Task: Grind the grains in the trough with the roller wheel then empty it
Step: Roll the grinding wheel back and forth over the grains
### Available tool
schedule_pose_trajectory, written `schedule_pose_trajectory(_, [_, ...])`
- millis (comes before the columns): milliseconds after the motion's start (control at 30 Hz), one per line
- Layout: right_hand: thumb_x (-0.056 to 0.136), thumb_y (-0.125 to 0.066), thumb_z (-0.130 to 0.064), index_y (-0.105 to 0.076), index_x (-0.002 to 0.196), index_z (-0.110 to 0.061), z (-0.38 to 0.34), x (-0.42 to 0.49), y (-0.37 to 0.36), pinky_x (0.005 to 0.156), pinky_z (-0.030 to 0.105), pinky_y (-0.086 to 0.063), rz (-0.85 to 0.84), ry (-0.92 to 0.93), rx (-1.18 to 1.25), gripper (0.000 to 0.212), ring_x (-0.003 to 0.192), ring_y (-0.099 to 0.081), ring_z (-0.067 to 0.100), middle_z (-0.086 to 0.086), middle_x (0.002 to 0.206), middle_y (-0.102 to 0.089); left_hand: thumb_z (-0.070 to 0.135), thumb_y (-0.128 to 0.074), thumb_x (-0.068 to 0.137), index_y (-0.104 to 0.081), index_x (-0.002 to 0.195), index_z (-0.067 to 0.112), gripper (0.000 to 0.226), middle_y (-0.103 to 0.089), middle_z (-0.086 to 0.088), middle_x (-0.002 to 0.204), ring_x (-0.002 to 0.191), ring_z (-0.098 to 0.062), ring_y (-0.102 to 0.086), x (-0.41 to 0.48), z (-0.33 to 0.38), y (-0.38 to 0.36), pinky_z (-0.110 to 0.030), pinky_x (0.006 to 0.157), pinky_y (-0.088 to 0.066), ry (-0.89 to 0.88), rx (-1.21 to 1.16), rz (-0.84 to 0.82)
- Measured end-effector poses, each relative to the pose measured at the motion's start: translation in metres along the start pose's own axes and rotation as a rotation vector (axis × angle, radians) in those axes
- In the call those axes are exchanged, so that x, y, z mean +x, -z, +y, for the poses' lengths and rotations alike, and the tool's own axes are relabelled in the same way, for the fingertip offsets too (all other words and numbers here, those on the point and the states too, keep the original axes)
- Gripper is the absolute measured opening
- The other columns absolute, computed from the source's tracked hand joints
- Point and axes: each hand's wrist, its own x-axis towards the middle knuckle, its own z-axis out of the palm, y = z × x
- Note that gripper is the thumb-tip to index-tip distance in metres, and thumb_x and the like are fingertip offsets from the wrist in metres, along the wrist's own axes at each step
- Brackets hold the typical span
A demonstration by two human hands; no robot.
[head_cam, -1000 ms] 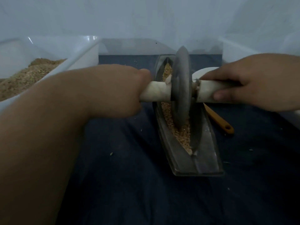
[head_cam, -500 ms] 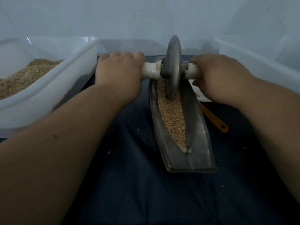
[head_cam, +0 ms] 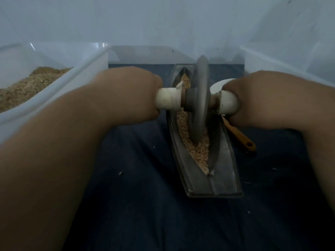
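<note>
A grey boat-shaped metal trough (head_cam: pixel 225 171) lies lengthwise on the dark blue cloth, right of centre. Pale crushed grains (head_cam: pixel 197 151) fill its groove. The grey roller wheel (head_cam: pixel 199 104) stands upright in the groove near the trough's middle, its rim down in the grains. A white axle handle sticks out on each side. My left hand (head_cam: pixel 130 95) grips the left handle (head_cam: pixel 168 99). My right hand (head_cam: pixel 262 100) grips the right handle (head_cam: pixel 229 103). Both fists hide the handle ends.
A clear plastic bin (head_cam: pixel 87 69) with brown ground grain (head_cam: pixel 30 84) stands at the left. Another clear bin (head_cam: pixel 290 67) stands at the right. An orange-handled tool (head_cam: pixel 241 138) lies on the cloth right of the trough, with a white rounded object (head_cam: pixel 217 86) behind the wheel.
The wheel has rolled back toward me from the trough's far end to its middle. Both hands kept their grip on the handles and came nearer with it.
</note>
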Motion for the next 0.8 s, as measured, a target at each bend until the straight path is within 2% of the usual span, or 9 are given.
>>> schedule_pose_trajectory(100, [0.073, -0.064, -0.024, -0.051, 0.076, -0.029, -0.003, 0.012, -0.014, 0.054, 0.028, -0.033, 0.246, -0.082, -0.013, 0.014, 0.056, -0.046, 0.019, -0.004, 0.066, -0.052, 0.039, -0.059, 0.078, -0.042, 0.073, 0.031, 0.019, -0.045, 0.010, 0.066, 0.059, -0.017, -0.042, 0.012, 0.003, -0.013, -0.032, 0.059, -0.040, 0.160, -0.015, 0.043])
schedule_pose_trajectory(200, [0.076, -0.060, -0.016, -0.059, 0.106, -0.018, -0.009, 0.026, -0.030, 0.074, 0.040, -0.031, 0.465, -0.164, -0.036, 0.031, 0.089, -0.050, 0.035, 0.011, 0.098, -0.055, 0.033, -0.056, 0.085, -0.050, 0.091, 0.025, 0.012, -0.058, -0.001, 0.084, 0.076, -0.028, -0.053, 0.024, 0.009, -0.029, -0.038, 0.071, -0.036, 0.271, 0.040, 0.191])
schedule_pose_trajectory(300, [0.083, -0.058, -0.023, -0.053, 0.128, -0.017, -0.012, 0.029, -0.041, 0.095, 0.046, -0.029, 0.518, -0.189, 0.055, 0.046, 0.109, -0.044, 0.040, 0.017, 0.122, -0.050, 0.041, -0.060, 0.084, -0.049, 0.119, 0.014, 0.045, -0.055, -0.014, 0.113, 0.104, -0.037, -0.051, 0.026, 0.013, -0.043, -0.050, 0.096, -0.032, 0.306, 0.077, 0.307])
schedule_pose_trajectory(367, [0.086, -0.054, -0.024, -0.047, 0.137, -0.015, -0.011, 0.025, -0.044, 0.101, 0.048, -0.025, 0.481, -0.132, 0.053, 0.052, 0.114, -0.043, 0.039, 0.017, 0.128, -0.048, 0.045, -0.060, 0.083, -0.042, 0.131, 0.013, 0.060, -0.048, -0.016, 0.122, 0.112, -0.039, -0.045, 0.022, 0.013, -0.047, -0.053, 0.106, -0.024, 0.246, 0.090, 0.288])
schedule_pose_trajectory(500, [0.081, -0.049, -0.029, -0.038, 0.141, -0.023, -0.002, 0.015, -0.024, 0.096, 0.045, -0.031, 0.254, -0.016, 0.072, 0.062, 0.112, -0.045, 0.035, 0.011, 0.127, -0.050, 0.035, -0.064, 0.082, -0.041, 0.129, 0.017, 0.055, -0.052, -0.013, 0.120, 0.108, -0.037, -0.050, 0.015, 0.006, -0.034, -0.048, 0.095, -0.036, 0.156, 0.024, 0.141])
schedule_pose_trajectory(600, [0.082, -0.060, -0.032, -0.045, 0.128, -0.028, 0.002, 0.002, -0.006, 0.075, 0.036, -0.045, 0.122, 0.041, 0.057, 0.048, 0.090, -0.054, 0.022, 0.002, 0.107, -0.057, 0.029, -0.060, 0.085, -0.044, 0.101, 0.023, 0.023, -0.058, -0.003, 0.092, 0.078, -0.027, -0.053, 0.013, 0.009, -0.016, -0.040, 0.070, -0.043, 0.159, 0.033, 0.079])
schedule_pose_trajectory(667, [0.080, -0.067, -0.030, -0.049, 0.115, -0.031, 0.004, -0.007, 0.002, 0.065, 0.032, -0.047, 0.042, 0.094, 0.048, 0.039, 0.076, -0.055, 0.014, -0.004, 0.095, -0.057, 0.034, -0.059, 0.084, -0.035, 0.086, 0.029, 0.025, -0.045, 0.007, 0.072, 0.064, -0.018, -0.042, 0.007, 0.012, -0.006, -0.036, 0.063, -0.039, 0.123, 0.038, -0.009])
schedule_pose_trajectory(733, [0.076, -0.069, -0.031, -0.053, 0.102, -0.031, 0.005, -0.016, 0.007, 0.059, 0.026, -0.045, 0.008, 0.134, 0.041, 0.031, 0.071, -0.053, 0.008, -0.009, 0.087, -0.055, 0.041, -0.061, 0.083, -0.030, 0.081, 0.033, 0.032, -0.036, 0.011, 0.067, 0.058, -0.010, -0.036, -0.002, 0.012, 0.002, -0.033, 0.061, -0.041, 0.058, 0.044, -0.095])
schedule_pose_trajectory(800, [0.075, -0.068, -0.028, -0.057, 0.096, -0.030, 0.006, -0.020, 0.010, 0.061, 0.026, -0.046, 0.005, 0.133, 0.076, 0.023, 0.071, -0.054, 0.008, -0.009, 0.084, -0.056, 0.045, -0.061, 0.081, -0.029, 0.079, 0.036, 0.033, -0.039, 0.012, 0.067, 0.056, -0.003, -0.035, -0.009, 0.011, 0.006, -0.032, 0.061, -0.045, 0.022, 0.027, -0.143])
